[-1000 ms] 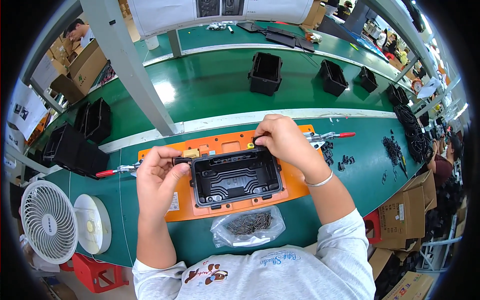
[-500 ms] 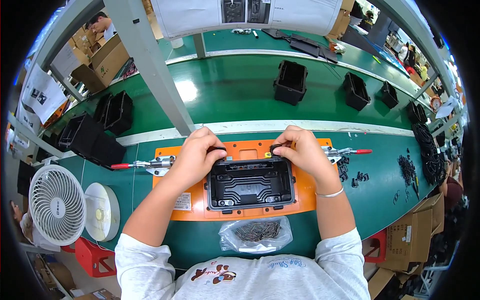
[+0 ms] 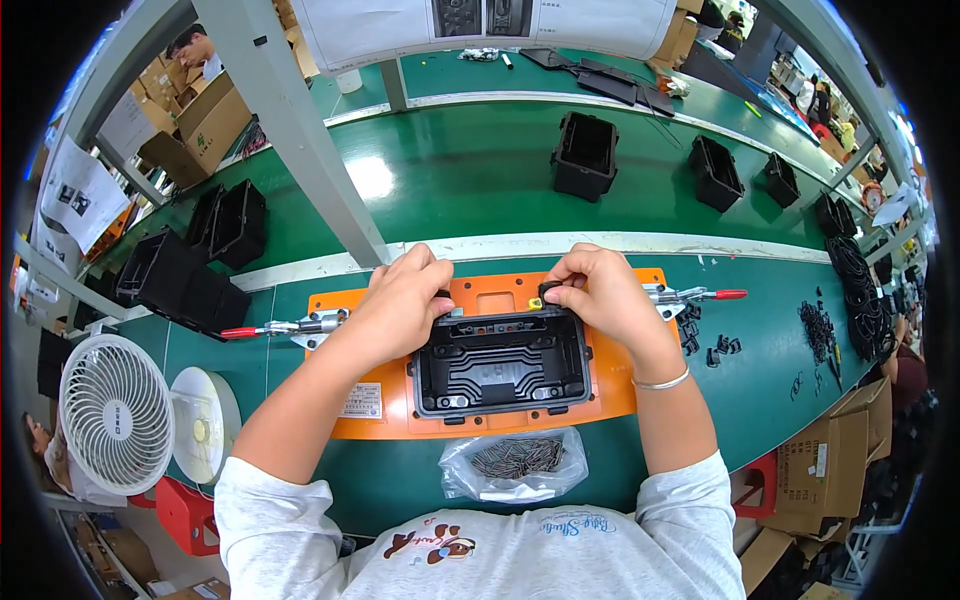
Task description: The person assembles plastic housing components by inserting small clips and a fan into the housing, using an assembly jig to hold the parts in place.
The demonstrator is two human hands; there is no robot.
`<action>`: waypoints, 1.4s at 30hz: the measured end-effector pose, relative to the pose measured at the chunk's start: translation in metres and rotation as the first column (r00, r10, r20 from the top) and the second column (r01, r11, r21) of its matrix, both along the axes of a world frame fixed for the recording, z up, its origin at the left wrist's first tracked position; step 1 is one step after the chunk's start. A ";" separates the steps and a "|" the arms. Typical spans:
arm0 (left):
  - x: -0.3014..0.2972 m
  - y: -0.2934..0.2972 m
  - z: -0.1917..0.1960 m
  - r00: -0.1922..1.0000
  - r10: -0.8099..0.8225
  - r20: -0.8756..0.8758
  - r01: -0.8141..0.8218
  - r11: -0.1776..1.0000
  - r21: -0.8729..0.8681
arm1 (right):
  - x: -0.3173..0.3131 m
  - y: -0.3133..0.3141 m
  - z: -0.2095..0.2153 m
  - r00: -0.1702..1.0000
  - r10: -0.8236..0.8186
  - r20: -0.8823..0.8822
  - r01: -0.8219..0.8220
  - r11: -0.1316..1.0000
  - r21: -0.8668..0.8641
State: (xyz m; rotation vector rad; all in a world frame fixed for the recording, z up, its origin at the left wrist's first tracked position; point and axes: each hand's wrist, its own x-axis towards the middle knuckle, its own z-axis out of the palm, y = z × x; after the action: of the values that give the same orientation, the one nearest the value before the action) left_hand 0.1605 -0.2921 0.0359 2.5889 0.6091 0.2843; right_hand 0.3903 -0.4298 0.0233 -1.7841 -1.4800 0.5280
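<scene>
Black box [image 3: 500, 372], one: centre of frame on orange board [image 3: 617, 385], long axis left-right, just below both hands. Left hand [image 3: 402, 298]: upper-left corner, fingers pinching a dark piece [image 3: 443, 294] (mostly hidden). Right hand [image 3: 607, 305]: equally near, pinching small black part [image 3: 548, 289], upper-right corner. Edges: red-handled clamps [image 3: 727, 295] either side; screw bag [image 3: 570, 470] below; green desk [image 3: 745, 400] right.

Shirt and fixture: blue script [image 3: 578, 527] and reddish script [image 3: 447, 531] stand on the pale grey shirt [image 3: 640, 565]; a white label [image 3: 362, 400] with print too small to read sits on the orange fixture [image 3: 615, 395]. Cartons: the left carton [image 3: 195, 160] bears a logo [image 3: 202, 140] with lettering, the right carton [image 3: 805, 500] dark printed lines [image 3: 800, 470] and a white sticker [image 3: 820, 460]. Sheet and fan: the hanging sheet [image 3: 600, 30] carries dark characters [image 3: 575, 8]; the white fan [image 3: 117, 380], a hub badge [image 3: 118, 420].
</scene>
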 end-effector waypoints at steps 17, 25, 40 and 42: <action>0.001 0.010 -0.018 0.987 -0.019 -0.158 -0.014 0.979 -0.204 | -0.001 0.008 0.013 0.998 0.034 0.046 -0.024 0.979 -0.201; -0.034 -0.055 0.012 0.911 -0.233 0.341 0.164 0.961 0.221 | -0.037 -0.055 0.026 0.896 -0.194 0.400 0.046 0.935 0.350; -0.038 -0.145 -0.069 0.857 -0.466 -0.221 0.487 0.872 0.051 | -0.118 -0.128 -0.053 0.795 0.360 0.488 -0.231 0.924 -0.305; -0.041 -0.143 -0.074 0.864 -0.473 -0.171 0.486 0.873 0.040 | -0.115 -0.128 -0.044 0.805 0.355 0.476 -0.238 0.927 -0.289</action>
State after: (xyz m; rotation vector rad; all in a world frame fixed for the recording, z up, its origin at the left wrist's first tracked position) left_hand 0.1199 -0.4352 -0.0376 2.7523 -0.0175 -0.0631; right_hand 0.2750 -0.5574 -0.0207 -1.9712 -2.1819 0.3792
